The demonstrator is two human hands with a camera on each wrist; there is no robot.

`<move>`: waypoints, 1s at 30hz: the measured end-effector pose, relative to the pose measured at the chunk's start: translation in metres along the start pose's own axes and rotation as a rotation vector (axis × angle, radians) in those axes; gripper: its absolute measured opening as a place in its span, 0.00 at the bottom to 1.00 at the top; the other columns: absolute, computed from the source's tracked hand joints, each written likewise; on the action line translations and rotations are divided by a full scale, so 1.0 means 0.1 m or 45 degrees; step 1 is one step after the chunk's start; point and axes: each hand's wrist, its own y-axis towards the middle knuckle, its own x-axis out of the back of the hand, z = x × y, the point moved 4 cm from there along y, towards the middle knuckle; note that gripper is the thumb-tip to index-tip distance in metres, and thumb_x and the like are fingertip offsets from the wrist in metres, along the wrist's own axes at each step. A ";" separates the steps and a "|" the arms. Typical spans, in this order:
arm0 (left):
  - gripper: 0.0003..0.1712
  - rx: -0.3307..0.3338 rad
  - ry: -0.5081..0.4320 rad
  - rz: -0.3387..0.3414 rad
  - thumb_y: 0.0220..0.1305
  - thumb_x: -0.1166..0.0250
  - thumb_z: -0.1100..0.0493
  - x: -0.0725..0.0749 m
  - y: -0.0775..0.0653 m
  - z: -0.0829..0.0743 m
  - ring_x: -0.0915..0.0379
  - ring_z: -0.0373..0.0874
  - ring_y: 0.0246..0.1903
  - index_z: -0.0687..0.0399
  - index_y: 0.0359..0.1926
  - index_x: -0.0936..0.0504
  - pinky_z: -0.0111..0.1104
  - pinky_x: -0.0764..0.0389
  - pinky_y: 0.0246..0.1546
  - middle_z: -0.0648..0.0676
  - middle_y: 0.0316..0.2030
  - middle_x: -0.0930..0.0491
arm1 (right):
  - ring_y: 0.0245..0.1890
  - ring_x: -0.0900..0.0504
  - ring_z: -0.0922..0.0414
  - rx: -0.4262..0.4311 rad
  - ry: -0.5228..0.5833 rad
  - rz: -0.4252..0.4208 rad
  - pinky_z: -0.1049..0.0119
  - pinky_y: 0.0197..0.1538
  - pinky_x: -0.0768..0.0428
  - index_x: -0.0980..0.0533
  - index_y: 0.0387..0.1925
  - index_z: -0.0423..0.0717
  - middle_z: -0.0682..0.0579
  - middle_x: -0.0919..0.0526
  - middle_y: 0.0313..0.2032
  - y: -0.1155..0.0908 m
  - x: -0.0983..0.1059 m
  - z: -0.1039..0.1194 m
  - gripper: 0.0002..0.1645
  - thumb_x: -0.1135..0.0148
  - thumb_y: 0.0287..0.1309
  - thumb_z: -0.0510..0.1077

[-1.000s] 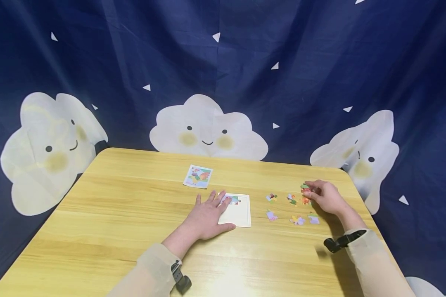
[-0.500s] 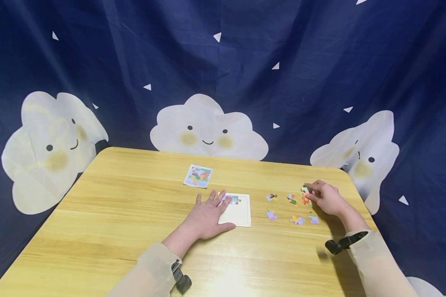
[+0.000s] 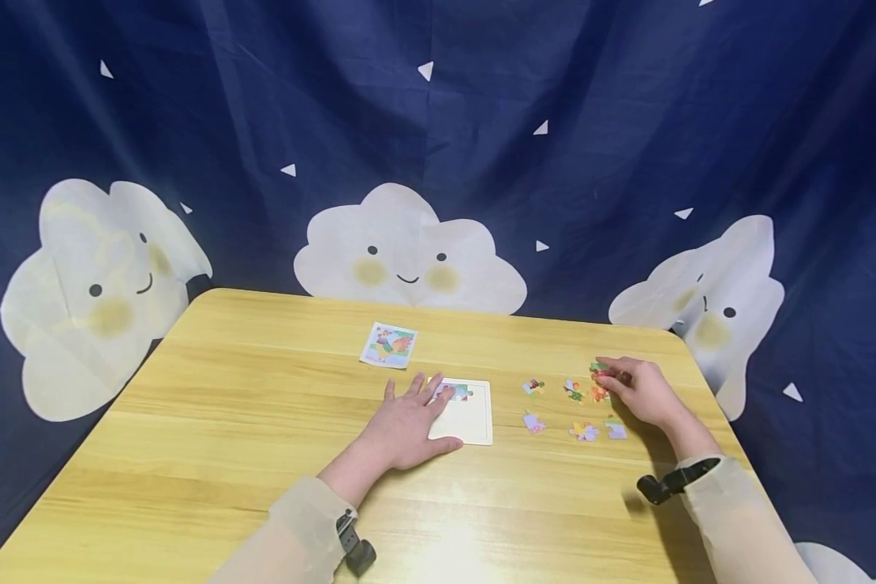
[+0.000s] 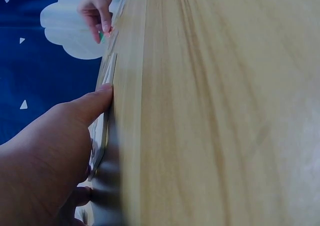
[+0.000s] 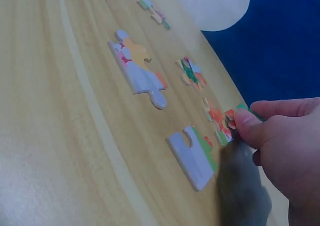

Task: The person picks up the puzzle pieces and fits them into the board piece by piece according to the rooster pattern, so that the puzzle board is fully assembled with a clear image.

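Note:
My left hand [image 3: 406, 432] lies with spread fingers over the left side of a white puzzle tray [image 3: 461, 426]; in the left wrist view its thumb [image 4: 95, 105] touches the edge. Some joined puzzle pieces [image 3: 461, 392] sit along the tray's top, partly under the fingers. At the right of the table, my right hand [image 3: 642, 389] pinches a green and red puzzle piece [image 3: 599, 367] between thumb and fingers. Just below it lies an orange puzzle piece [image 5: 216, 117]. A lilac and green piece [image 5: 192, 158] lies closer to the right wrist camera.
More loose pieces lie between tray and right hand: a yellow-lilac one [image 3: 584, 431], a green-orange one [image 3: 573, 391], a lilac-pink one [image 3: 533, 422] and a dark red one [image 3: 534, 388]. A picture card [image 3: 390, 345] lies behind the tray on the wooden table [image 3: 263, 405].
The puzzle piece in my right hand tilted, looking paler half a second ago, and now shows green and red again. My left hand stays in place on the tray.

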 end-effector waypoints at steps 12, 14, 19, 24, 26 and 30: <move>0.53 -0.002 -0.022 -0.002 0.72 0.51 0.21 0.01 -0.01 -0.01 0.54 0.61 0.81 0.47 0.84 0.42 0.72 0.50 0.71 0.56 0.84 0.50 | 0.30 0.24 0.58 -0.075 -0.026 0.164 0.62 0.35 0.25 0.21 0.64 0.31 0.50 0.14 0.37 0.05 0.03 0.01 0.23 0.34 0.69 0.30; 0.53 -0.003 -0.019 0.001 0.71 0.51 0.20 0.01 -0.01 0.00 0.54 0.61 0.81 0.46 0.84 0.42 0.72 0.50 0.71 0.56 0.84 0.50 | 0.31 0.22 0.58 -0.086 -0.034 0.172 0.61 0.35 0.24 0.20 0.64 0.33 0.50 0.14 0.37 0.05 0.03 0.01 0.23 0.34 0.69 0.31; 0.54 0.002 -0.001 0.008 0.71 0.51 0.19 0.03 0.00 0.00 0.54 0.60 0.81 0.45 0.84 0.42 0.71 0.48 0.71 0.55 0.83 0.50 | 0.33 0.21 0.57 -0.098 -0.054 0.186 0.55 0.39 0.24 0.20 0.63 0.34 0.50 0.13 0.39 0.06 0.04 0.05 0.23 0.34 0.68 0.30; 0.53 0.010 -0.001 0.020 0.71 0.51 0.19 0.04 -0.01 0.00 0.54 0.60 0.81 0.45 0.84 0.42 0.70 0.47 0.71 0.54 0.84 0.50 | 0.33 0.21 0.57 -0.110 -0.070 0.209 0.46 0.45 0.28 0.20 0.64 0.35 0.51 0.13 0.40 0.06 0.05 0.08 0.25 0.35 0.66 0.28; 0.53 0.011 0.001 0.023 0.71 0.51 0.20 0.04 -0.01 0.00 0.55 0.60 0.81 0.44 0.84 0.42 0.70 0.47 0.71 0.54 0.84 0.51 | 0.33 0.21 0.57 -0.107 -0.074 0.211 0.44 0.47 0.28 0.20 0.64 0.36 0.52 0.13 0.40 0.06 0.05 0.09 0.25 0.35 0.66 0.28; 0.53 0.012 0.008 0.024 0.71 0.50 0.20 0.05 -0.01 -0.01 0.54 0.60 0.81 0.44 0.84 0.42 0.70 0.47 0.72 0.54 0.84 0.50 | 0.33 0.21 0.57 -0.080 -0.081 0.208 0.44 0.47 0.27 0.19 0.64 0.37 0.51 0.12 0.41 0.06 0.05 0.14 0.25 0.34 0.66 0.29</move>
